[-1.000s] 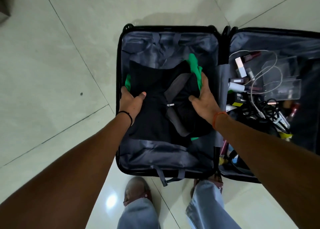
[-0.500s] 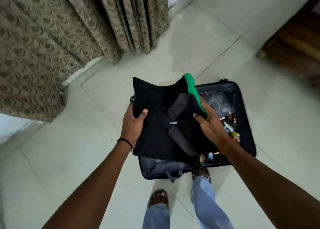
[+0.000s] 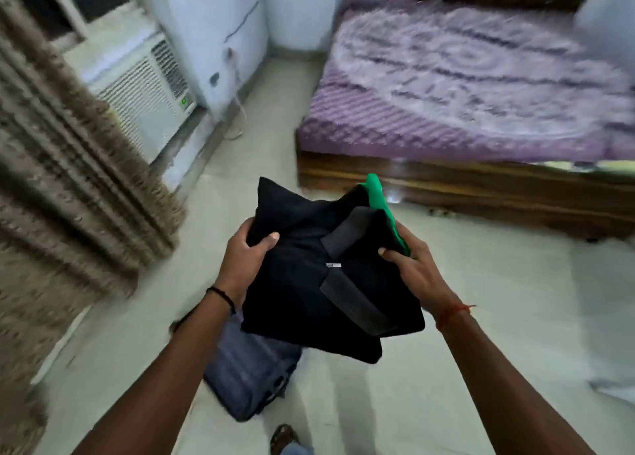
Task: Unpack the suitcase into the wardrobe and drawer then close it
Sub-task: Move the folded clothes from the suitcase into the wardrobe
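Both hands clamp the folded clothes stack (image 3: pixel 309 282), carried in the air above the suitcase (image 3: pixel 247 379): left hand (image 3: pixel 245 258) grips its left edge, right hand (image 3: pixel 417 269) pinches the right. It's soft, light and floppy, I'd say; best supported at opposite edges. Collar nearest, long axis running away toward the bed (image 3: pixel 464 86).

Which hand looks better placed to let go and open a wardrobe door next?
Probably the right hand: it only pinches one edge of the folded black clothes beside the green garment, while the left hand seems to grip deeper. No wardrobe is in view, so this is a guess.
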